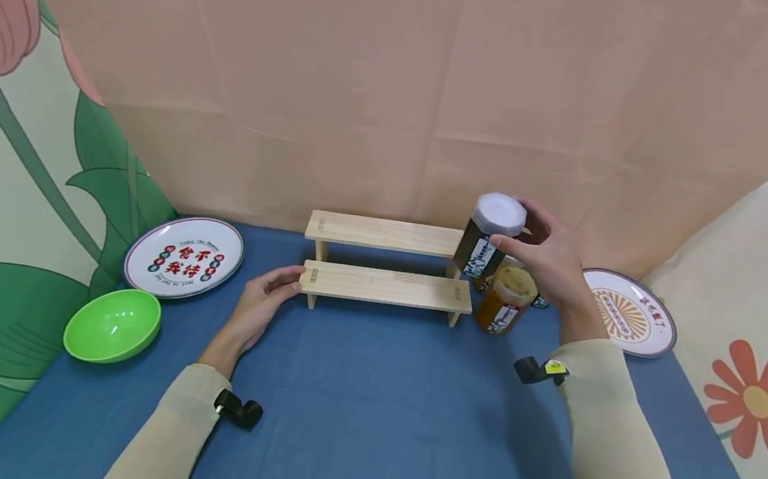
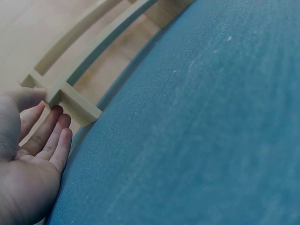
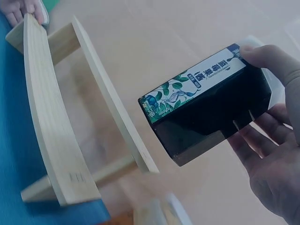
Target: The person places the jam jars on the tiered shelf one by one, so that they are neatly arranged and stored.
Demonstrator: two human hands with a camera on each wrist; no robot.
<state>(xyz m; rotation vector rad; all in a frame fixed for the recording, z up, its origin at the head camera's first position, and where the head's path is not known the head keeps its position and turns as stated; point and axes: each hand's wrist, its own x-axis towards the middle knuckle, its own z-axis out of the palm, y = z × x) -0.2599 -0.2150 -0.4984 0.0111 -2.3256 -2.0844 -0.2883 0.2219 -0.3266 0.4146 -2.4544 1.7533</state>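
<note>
A two-step wooden rack (image 1: 388,266) (image 3: 51,136) (image 2: 70,101) stands on the blue table (image 1: 370,413). My left hand (image 1: 269,293) (image 2: 33,150) lies open, its fingertips touching the left end of the lower step. My right hand (image 1: 546,263) (image 3: 272,154) grips a dark jar (image 1: 488,236) (image 3: 206,108) with a white lid and a leafy label, holding it in the air at the right end of the upper step. An amber jar (image 1: 506,301) with a yellowish lid stands on the table just below that hand.
A white plate with red characters (image 1: 184,256) and a green bowl (image 1: 113,324) sit at the left. Another patterned plate (image 1: 630,314) lies at the right. A beige backdrop rises behind the rack; blue cloth stretches in front.
</note>
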